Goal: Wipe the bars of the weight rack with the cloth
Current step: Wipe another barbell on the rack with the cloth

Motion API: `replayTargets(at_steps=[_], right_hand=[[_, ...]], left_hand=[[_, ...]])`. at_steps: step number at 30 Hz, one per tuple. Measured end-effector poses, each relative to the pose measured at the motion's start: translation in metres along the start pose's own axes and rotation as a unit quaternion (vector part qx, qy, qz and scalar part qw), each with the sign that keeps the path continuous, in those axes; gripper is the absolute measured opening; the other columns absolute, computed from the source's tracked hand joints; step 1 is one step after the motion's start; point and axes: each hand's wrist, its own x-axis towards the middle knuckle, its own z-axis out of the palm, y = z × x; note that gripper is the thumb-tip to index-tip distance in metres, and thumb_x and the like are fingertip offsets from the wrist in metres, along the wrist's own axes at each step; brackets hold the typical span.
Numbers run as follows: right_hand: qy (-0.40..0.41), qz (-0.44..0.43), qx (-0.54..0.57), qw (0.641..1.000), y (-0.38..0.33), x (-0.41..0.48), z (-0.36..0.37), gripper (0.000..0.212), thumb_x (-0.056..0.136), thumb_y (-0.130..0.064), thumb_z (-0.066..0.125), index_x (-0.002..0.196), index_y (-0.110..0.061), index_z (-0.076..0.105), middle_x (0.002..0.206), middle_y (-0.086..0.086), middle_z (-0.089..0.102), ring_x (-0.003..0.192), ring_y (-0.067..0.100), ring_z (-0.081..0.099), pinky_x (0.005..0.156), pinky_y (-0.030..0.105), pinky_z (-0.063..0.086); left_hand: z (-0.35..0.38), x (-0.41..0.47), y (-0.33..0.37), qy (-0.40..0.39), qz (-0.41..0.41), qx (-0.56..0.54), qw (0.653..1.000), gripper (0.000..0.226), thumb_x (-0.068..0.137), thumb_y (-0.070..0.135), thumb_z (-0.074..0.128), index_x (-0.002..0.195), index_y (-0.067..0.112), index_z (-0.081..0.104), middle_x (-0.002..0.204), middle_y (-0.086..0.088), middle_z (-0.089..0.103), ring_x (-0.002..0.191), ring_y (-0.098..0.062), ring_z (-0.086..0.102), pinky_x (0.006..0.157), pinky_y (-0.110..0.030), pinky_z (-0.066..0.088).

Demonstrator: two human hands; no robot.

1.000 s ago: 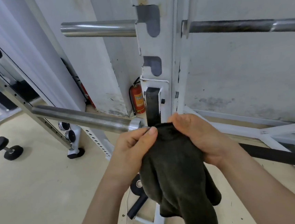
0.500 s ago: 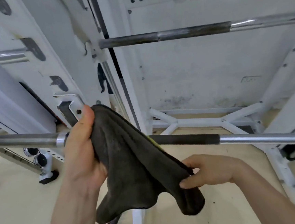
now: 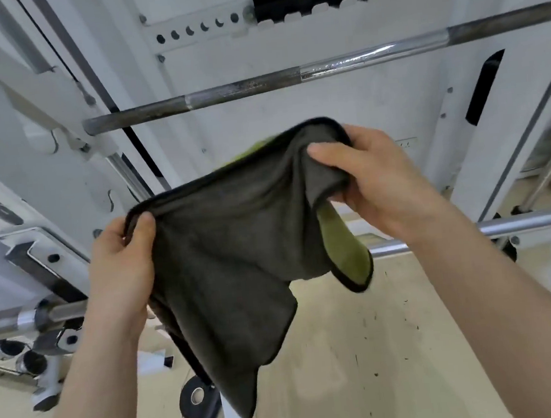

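1. Head view, risks: the cloth (image 3: pixel 237 245) is not on any bar. It hangs spread in the air, below the upper bar (image 3: pixel 289 74) and in front of the middle of the lower bar (image 3: pixel 518 222); whether it brushes that one is hidden. It is held only along its top edge, so a slipped pinch would likely drop it on the floor (image 3: pixel 379 349), which is speckled with dark bits, and grit could then be carried onto the steel
2. Head view, more risks: laid flat on a round bar, the sheet would probably skate over the top and miss the underside. The upper bar's dark, rough-looking patches may drag at the fibres. The dangling lower corner could catch on the weight rack (image 3: pixel 58 104) fittings
3. Head view, hands: the left hand (image 3: pixel 122 265) is lower, thumb on the near face, pinching the left top corner. The right hand (image 3: pixel 381 179) is higher and further forward, thumb across a bunched fold, fingers curled behind it, the green underside showing below. Both forearms reach forward and up
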Motion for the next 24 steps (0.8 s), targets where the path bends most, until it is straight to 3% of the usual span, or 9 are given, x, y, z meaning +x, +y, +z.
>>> replayTargets(at_steps=[2, 5, 8, 10, 11, 16, 19, 22, 24], right_hand=[[-0.048, 0.020, -0.137, 0.989, 0.001, 0.026, 0.012, 0.023, 0.093, -0.026, 0.061, 0.114, -0.017, 0.058, 0.110, 0.000, 0.065, 0.102, 0.014, 0.063, 0.088, 0.035, 0.054], [-0.021, 0.024, -0.537, 0.843, 0.035, 0.049, 0.006, 0.051, 0.092, -0.046, 0.055, 0.131, -0.014, 0.046, 0.130, 0.011, 0.048, 0.117, 0.029, 0.052, 0.096, 0.036, 0.044], [0.000, 0.068, -0.560, 0.826, 0.066, 0.033, -0.025, 0.049, 0.096, -0.048, 0.044, 0.131, -0.015, 0.052, 0.123, 0.006, 0.057, 0.113, 0.025, 0.054, 0.085, 0.032, 0.040], [-0.060, 0.142, -0.593, 0.790, 0.085, 0.017, -0.046, 0.046, 0.096, -0.054, 0.040, 0.107, -0.017, 0.065, 0.096, 0.001, 0.063, 0.096, 0.023, 0.060, 0.076, 0.034, 0.043], [-0.070, 0.158, -0.602, 0.780, 0.091, 0.013, -0.054, 0.050, 0.096, -0.056, 0.038, 0.090, -0.014, 0.065, 0.082, 0.001, 0.062, 0.086, 0.024, 0.062, 0.071, 0.034, 0.044], [-0.060, 0.120, -0.656, 0.743, 0.115, 0.016, -0.058, 0.054, 0.099, -0.050, 0.027, 0.069, -0.016, 0.056, 0.071, 0.000, 0.059, 0.072, 0.021, 0.058, 0.066, 0.035, 0.048], [-0.057, 0.016, -0.763, 0.644, 0.134, 0.012, -0.049, 0.048, 0.096, -0.035, 0.017, 0.071, -0.016, 0.052, 0.063, -0.004, 0.048, 0.064, 0.020, 0.050, 0.051, 0.029, 0.032], [-0.089, -0.034, -0.816, 0.570, 0.137, 0.011, -0.048, 0.029, 0.098, -0.027, 0.031, 0.082, -0.019, 0.054, 0.065, -0.003, 0.041, 0.062, 0.023, 0.045, 0.048, 0.029, 0.027], [-0.099, -0.042, -0.814, 0.570, 0.135, 0.010, -0.047, 0.025, 0.097, -0.025, 0.039, 0.075, -0.017, 0.050, 0.060, -0.004, 0.035, 0.058, 0.023, 0.044, 0.049, 0.028, 0.031]], left_hand=[[0.006, 0.008, -0.016, 0.020, 0.053, 0.217, 0.974, 0.020, 0.095, 0.028, 0.054, 0.108, 0.013, 0.057, 0.100, -0.005, 0.060, 0.097, -0.030, 0.058, 0.078, -0.039, 0.043], [0.016, 0.005, -0.044, -0.008, 0.181, 0.428, 0.885, 0.049, 0.081, 0.010, 0.066, 0.125, 0.015, 0.046, 0.119, -0.014, 0.048, 0.110, -0.037, 0.048, 0.088, -0.047, 0.042], [0.039, -0.006, -0.068, -0.246, 0.345, 0.470, 0.774, 0.068, 0.075, 0.031, 0.075, 0.137, 0.029, 0.046, 0.139, -0.006, 0.047, 0.127, -0.030, 0.043, 0.105, -0.042, 0.036], [0.062, -0.013, -0.085, -0.364, 0.397, 0.498, 0.680, 0.067, 0.086, 0.058, 0.053, 0.146, 0.034, 0.035, 0.149, 0.000, 0.040, 0.133, -0.024, 0.039, 0.109, -0.042, 0.035], [0.073, -0.015, -0.091, -0.384, 0.406, 0.499, 0.663, 0.064, 0.091, 0.062, 0.038, 0.148, 0.035, 0.028, 0.149, 0.002, 0.040, 0.131, -0.023, 0.043, 0.105, -0.043, 0.040], [0.107, -0.008, -0.093, -0.309, 0.428, 0.529, 0.664, 0.055, 0.097, 0.057, 0.004, 0.124, 0.035, 0.046, 0.096, 0.008, 0.063, 0.079, -0.020, 0.064, 0.059, -0.037, 0.051], [0.127, -0.006, -0.087, -0.314, 0.332, 0.534, 0.711, 0.059, 0.098, 0.055, 0.009, 0.087, 0.024, 0.058, 0.076, 0.003, 0.061, 0.076, -0.025, 0.063, 0.063, -0.033, 0.044], [0.144, -0.001, -0.080, -0.339, 0.202, 0.551, 0.735, 0.060, 0.099, 0.052, 0.016, 0.092, 0.020, 0.065, 0.096, -0.004, 0.067, 0.089, -0.027, 0.061, 0.070, -0.034, 0.039], [0.140, 0.003, -0.078, -0.363, 0.179, 0.518, 0.754, 0.056, 0.100, 0.051, 0.019, 0.102, 0.020, 0.065, 0.100, -0.002, 0.066, 0.094, -0.025, 0.061, 0.072, -0.034, 0.041]])
